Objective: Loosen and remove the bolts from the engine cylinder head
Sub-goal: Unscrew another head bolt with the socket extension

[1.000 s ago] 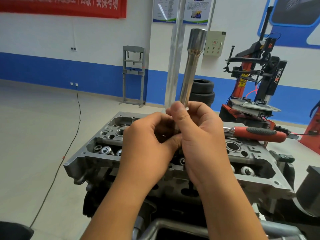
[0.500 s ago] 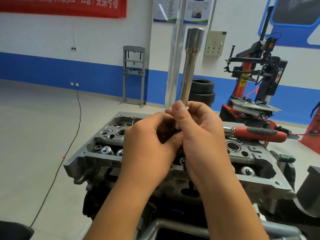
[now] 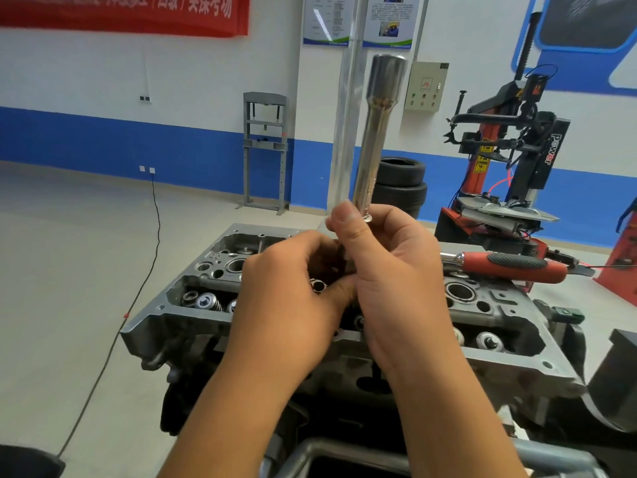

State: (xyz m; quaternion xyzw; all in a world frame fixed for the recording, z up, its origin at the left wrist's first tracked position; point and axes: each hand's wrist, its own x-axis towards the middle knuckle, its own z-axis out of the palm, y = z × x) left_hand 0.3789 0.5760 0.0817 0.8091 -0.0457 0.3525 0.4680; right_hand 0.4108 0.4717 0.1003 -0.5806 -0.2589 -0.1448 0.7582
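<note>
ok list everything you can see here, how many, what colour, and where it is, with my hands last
cylinder head: one, grey metal, centre, below the hands
long socket: one, shiny silver, upright above the hands
small dark part: one, dark, between the left fingers; cannot tell what it is
ratchet handle: one, red and black, lying on the head's right side
tyres: two, black, stacked at the wall
tyre changer: one, red and black, right background
press frame: one, grey, against the blue wall stripe
cable: one, black, across the floor at left
banner: one, red, top left
left hand: holds the small dark part
right hand: grips the socket's lower end
</note>
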